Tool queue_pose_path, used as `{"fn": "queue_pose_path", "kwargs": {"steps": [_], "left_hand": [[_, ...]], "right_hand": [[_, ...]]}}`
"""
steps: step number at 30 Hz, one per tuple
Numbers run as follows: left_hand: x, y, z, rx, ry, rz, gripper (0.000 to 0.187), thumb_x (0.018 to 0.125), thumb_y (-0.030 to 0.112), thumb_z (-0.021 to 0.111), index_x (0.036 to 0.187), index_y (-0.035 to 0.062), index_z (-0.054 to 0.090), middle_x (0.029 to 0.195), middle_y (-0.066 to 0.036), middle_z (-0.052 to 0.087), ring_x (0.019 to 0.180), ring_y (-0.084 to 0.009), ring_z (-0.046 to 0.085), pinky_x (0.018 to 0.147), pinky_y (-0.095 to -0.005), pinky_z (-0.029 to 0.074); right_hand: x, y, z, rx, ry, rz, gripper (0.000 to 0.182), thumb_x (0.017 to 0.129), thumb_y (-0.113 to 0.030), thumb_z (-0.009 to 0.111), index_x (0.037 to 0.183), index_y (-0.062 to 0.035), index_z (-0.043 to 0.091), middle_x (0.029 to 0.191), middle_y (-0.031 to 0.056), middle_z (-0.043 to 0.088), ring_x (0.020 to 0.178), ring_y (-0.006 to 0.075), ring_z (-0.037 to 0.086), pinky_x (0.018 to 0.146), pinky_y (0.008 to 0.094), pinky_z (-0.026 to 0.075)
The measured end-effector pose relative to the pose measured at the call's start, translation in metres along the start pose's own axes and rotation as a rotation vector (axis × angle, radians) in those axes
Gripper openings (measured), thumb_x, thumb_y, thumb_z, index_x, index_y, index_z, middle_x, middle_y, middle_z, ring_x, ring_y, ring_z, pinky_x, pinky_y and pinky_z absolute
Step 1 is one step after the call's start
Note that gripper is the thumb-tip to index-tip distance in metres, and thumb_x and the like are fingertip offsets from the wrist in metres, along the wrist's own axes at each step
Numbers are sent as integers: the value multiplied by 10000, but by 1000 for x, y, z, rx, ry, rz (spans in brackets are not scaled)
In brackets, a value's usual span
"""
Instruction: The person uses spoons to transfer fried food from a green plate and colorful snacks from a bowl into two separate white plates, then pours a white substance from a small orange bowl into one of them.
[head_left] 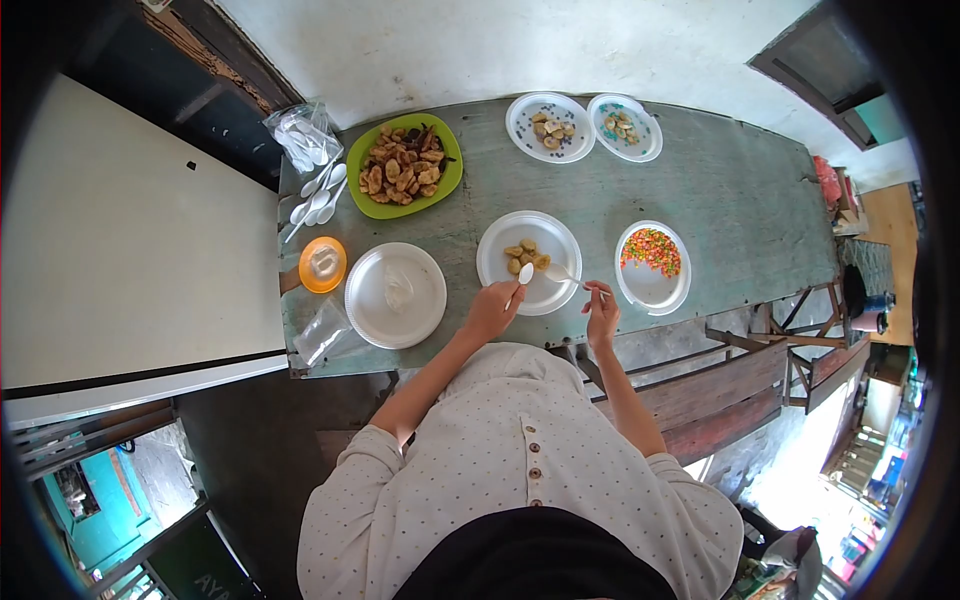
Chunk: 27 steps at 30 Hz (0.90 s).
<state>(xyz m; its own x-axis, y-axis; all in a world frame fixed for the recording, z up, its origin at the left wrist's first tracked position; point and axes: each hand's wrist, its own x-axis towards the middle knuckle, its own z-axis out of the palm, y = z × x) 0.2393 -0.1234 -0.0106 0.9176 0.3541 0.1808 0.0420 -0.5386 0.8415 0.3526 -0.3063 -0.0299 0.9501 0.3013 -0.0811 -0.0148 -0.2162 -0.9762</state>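
**One spoon (526, 273) and one fork-like utensil (562, 274) meet at the middle plate (545, 298)**

Your left hand (494, 310) pinches the handle of the spoon, its bowl beside the brown pieces (522, 254), which lie in the middle plate. Your right hand (602, 315) pinches the utensil's handle between its fingertips, the head over the same plate; its exact shape is too small to tell. To your right on the worktop (740, 210) sits the sprinkle plate (655, 290). Beyond, two small plates, the dotted plate (519, 141) and the teal-patterned plate (645, 145), hold more pieces. To your left are the green plate (357, 168), heaped with browned food, loose spoons (318, 202), an orange dish (311, 280) and a large plate (425, 310) with clear plastic on it.
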Motion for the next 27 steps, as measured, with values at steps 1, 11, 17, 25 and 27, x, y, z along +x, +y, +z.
{"fn": "queue_pose_path", "kwargs": {"steps": [1,11,17,25,27], "left_hand": [[-1,-1,1,0,-1,0,269,862,200,441,684,10,504,613,-158,519,590,-338,511,531,-419,390],[-2,0,1,-22,-5,-8,259,850,197,461,683,2,496,613,-169,514,591,-343,508,532,-422,383],[-7,0,1,-19,-80,-31,256,849,195,460,682,5,499,617,-170,521,601,-348,516,533,-422,384],[-8,-3,1,-24,-47,-28,245,848,187,461,690,7,513,621,-164,531,601,-352,522,530,-426,387],[-8,-3,1,-27,-59,-42,241,847,185,461,694,9,520,627,-159,538,612,-344,529,538,-421,396]], "right_hand": [[-2,-2,1,4,9,3,174,885,-148,454,940,-20,558,827,56,606,513,56,454,467,198,380],[-2,-7,5,-31,121,26,180,883,-150,451,931,-15,560,828,73,611,493,72,466,463,211,384],[1,-12,5,-148,63,-93,172,884,-143,454,957,-28,561,838,57,603,498,66,448,470,212,372],[-13,-22,-6,-328,38,-218,131,864,-81,461,897,-18,571,805,67,581,517,126,485,491,248,388],[-14,-27,-10,-416,40,-373,120,856,-70,462,884,-19,567,804,84,576,545,171,510,512,273,400]]}}
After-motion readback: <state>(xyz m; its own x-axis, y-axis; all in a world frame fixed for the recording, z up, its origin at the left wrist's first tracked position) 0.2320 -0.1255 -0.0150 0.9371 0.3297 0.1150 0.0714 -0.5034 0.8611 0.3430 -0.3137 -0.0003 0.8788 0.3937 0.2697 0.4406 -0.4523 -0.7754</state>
